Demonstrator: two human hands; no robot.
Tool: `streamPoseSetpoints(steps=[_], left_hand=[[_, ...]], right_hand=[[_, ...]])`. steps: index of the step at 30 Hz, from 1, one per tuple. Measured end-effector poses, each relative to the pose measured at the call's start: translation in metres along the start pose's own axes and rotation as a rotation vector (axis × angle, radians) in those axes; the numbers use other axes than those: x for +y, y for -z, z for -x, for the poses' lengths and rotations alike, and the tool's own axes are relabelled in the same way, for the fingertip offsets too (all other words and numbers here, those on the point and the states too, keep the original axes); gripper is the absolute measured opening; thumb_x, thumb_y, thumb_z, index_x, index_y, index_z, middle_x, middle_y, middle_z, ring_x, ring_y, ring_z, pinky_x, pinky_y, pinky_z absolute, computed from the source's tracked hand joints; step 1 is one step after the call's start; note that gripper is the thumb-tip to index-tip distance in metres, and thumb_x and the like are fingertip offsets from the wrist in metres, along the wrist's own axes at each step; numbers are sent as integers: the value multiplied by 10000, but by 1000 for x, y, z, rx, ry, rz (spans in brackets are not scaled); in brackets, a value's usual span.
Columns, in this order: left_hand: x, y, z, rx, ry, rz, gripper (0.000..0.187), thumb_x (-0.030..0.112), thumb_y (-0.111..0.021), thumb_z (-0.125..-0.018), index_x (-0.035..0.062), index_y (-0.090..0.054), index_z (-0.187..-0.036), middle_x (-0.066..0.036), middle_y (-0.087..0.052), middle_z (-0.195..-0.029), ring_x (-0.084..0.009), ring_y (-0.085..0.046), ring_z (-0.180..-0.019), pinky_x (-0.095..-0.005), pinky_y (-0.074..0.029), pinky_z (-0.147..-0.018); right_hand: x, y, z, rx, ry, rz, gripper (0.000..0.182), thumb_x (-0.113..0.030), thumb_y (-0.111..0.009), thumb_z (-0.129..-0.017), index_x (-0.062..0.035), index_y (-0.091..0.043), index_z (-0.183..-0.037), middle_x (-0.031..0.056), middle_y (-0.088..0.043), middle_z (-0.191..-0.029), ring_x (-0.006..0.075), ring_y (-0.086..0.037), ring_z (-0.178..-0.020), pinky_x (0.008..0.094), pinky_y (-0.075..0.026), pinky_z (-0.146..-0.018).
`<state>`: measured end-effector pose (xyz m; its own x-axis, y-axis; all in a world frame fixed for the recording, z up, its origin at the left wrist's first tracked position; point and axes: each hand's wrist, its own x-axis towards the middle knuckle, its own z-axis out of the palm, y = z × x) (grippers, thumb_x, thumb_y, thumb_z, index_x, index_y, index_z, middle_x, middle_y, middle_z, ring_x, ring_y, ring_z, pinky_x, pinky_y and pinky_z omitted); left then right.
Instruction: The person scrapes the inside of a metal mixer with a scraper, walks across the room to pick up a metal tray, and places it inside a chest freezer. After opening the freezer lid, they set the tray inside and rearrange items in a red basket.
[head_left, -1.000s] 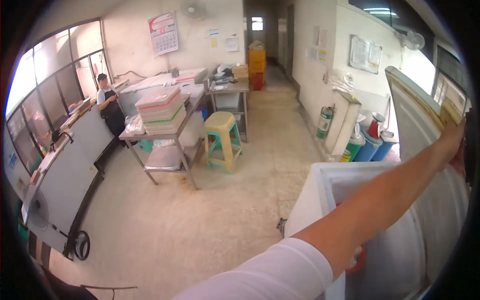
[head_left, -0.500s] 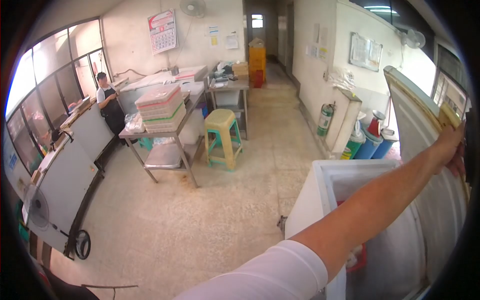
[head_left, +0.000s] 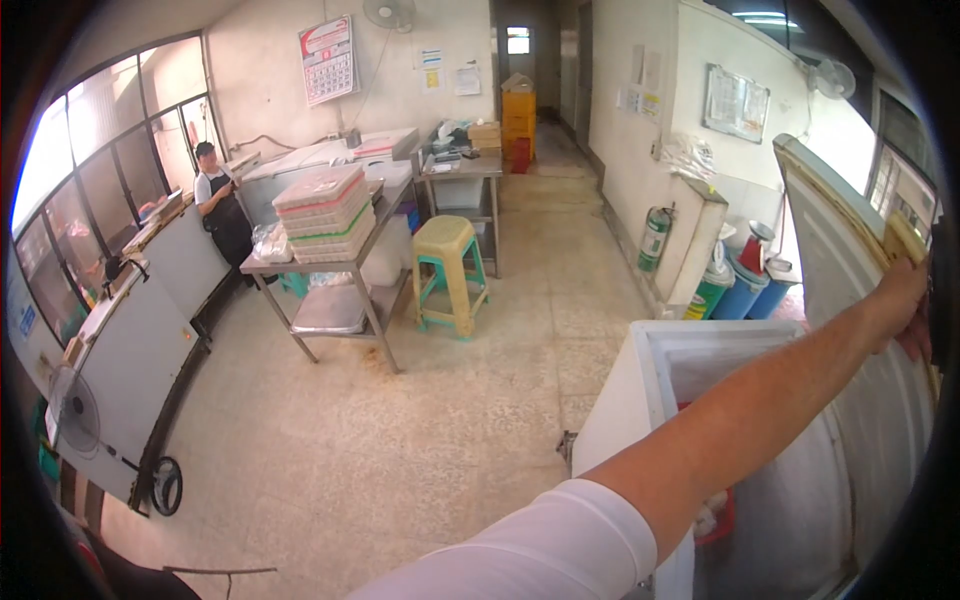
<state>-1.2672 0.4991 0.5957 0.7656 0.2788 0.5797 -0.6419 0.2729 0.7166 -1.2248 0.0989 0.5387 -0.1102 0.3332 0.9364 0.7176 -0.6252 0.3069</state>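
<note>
My left arm, in a white short sleeve, reaches across the lower right of the view. At its end my left hand (head_left: 903, 305) is closed around the edge of the raised lid (head_left: 855, 290) of a white chest freezer (head_left: 610, 400). Just above the hand, a yellowish block (head_left: 903, 238) sits on the lid's edge. Inside the freezer a red container (head_left: 722, 528) with pale contents shows in part; my forearm covers much of the interior. My right hand is out of view.
A steel table (head_left: 350, 266) carries stacked trays (head_left: 325, 205). Beside it stands a yellow-and-green stool (head_left: 445, 270). A person in a dark apron (head_left: 228, 220) stands at the left. A fire extinguisher (head_left: 655, 240) and bins (head_left: 745, 285) line the right wall; a fan (head_left: 78, 410) is near left.
The view has shifted slightly, so the room sits a little further right. My left hand keeps its hold on the lid, which stays raised.
</note>
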Motion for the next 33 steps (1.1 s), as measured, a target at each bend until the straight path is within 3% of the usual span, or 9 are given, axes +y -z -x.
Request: streamPoseSetpoints(steps=[9, 12, 14, 17, 18, 20, 23, 26, 33], left_hand=[[1, 3, -1, -52, 26, 1, 576, 561, -314, -998, 22, -513, -1032, -152, -600, -631, -320, -616, -426, -432, -476, -321], [7, 6, 8, -47, 31, -51, 629, 590, -305, -994, 63, -317, -1337, -239, -641, -857, -390, -688, -637, -492, -564, -447], [7, 5, 5, -31, 25, -52, 588, 553, -327, -1004, 11, -450, -1196, -197, -620, -690, -367, -664, -524, -464, -536, -388], [30, -3, 27, -106, 3, -279, 684, 583, -214, -1017, -10, -542, -1115, -195, -675, -851, -325, -716, -725, -444, -605, -586], [33, -5, 29, -118, 29, -239, 698, 656, -385, -952, -1, -570, -1100, -185, -661, -935, -341, -678, -893, -494, -563, -755], [47, -18, 34, -2, 128, -250, 606, 590, -312, -1007, 66, -494, -1251, -121, -675, -1010, -215, -679, -841, -354, -557, -660], [45, -16, 22, -98, 110, -216, 621, 621, -324, -992, 75, -538, -1198, -99, -684, -966, -205, -685, -821, -345, -562, -689], [46, -14, 18, -143, 96, -227, 637, 642, -331, -981, 75, -567, -1154, -83, -687, -947, -200, -689, -810, -347, -564, -685], [47, -14, 12, -148, 88, -270, 663, 647, -332, -978, 48, -569, -1135, -68, -685, -916, -202, -692, -793, -339, -566, -678]], right_hand=[[11, -4, 6, -85, -45, 12, 293, -180, -632, -942, 109, -650, -980, 224, -507, -1256, 273, -660, -834, 312, -612, -613], [31, -16, 15, -135, -106, 50, 320, -222, -653, -931, 49, -628, -1101, 193, -541, -1277, 259, -630, -970, 325, -550, -765], [59, -22, 30, -189, -233, 95, 368, -249, -668, -924, 8, -614, -1181, 172, -564, -1291, 250, -611, -1061, 333, -508, -867], [120, -47, 69, -278, -575, 74, 466, -291, -689, -914, -52, -593, -1302, 141, -599, -1312, 237, -581, -1196, 345, -446, -1020], [90, -34, 48, -158, -447, 272, 388, -300, -697, -909, -22, -666, -1178, 124, -695, -1127, 225, -660, -1052, 325, -510, -913], [84, -34, 36, -64, -341, 164, 361, -227, -726, -895, 42, -661, -1127, 125, -717, -984, 185, -682, -938, 285, -515, -846], [47, -32, -4, 84, -86, -178, 219, -132, -702, -907, 59, -599, -938, 184, -629, -1229, 209, -637, -1031, 300, -508, -873], [37, -21, -13, 1, -96, 9, 208, -102, -696, -903, 43, -549, -879, 206, -559, -1340, 236, -619, -1081, 313, -501, -893], [39, -16, -25, -20, -26, 86, 228, -185, -735, -878, -2, -600, -897, 166, -640, -1253, 190, -667, -921, 294, -523, -788]])
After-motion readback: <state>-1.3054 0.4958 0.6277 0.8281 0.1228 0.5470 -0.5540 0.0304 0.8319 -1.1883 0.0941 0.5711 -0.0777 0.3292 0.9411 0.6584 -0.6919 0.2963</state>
